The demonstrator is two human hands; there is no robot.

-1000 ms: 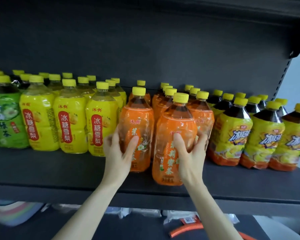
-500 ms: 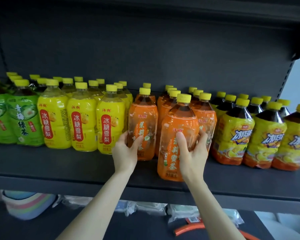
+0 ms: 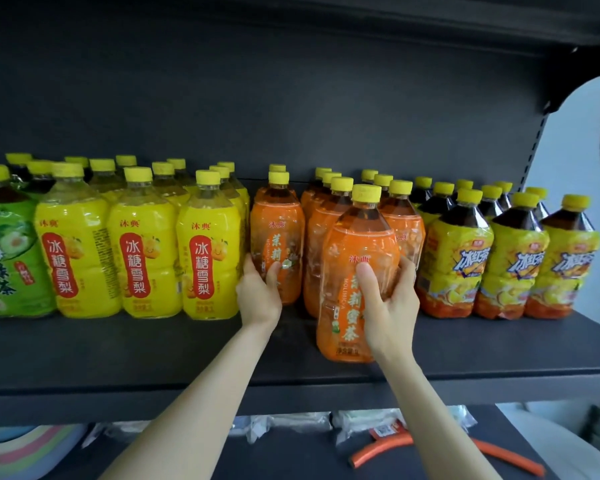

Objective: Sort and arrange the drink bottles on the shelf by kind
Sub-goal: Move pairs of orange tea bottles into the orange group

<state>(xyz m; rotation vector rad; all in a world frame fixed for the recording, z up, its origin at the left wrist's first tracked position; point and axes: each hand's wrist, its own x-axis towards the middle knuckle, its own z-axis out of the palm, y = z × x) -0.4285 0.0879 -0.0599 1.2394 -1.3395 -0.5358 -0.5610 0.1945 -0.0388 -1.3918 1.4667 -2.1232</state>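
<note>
**A:** Which step is going on?

**B:** Lining up the orange kind. The right hand is closing its grip round a yellow-capped, orange-labelled plastic tea bottle, which is standing on the dark shelf, forward of its row.

**A:** And the left hand?

**B:** Its grip is clasping the orange bottle just left of that one. Next, I'd judge, the tea bottle is needing a push back into line.

on my feed the left forearm and right forearm are both bare and slim, uncovered from the wrist down to the frame's lower edge. the left hand and right hand are bare too, with slender fingers and short-looking thumbnails.
</note>
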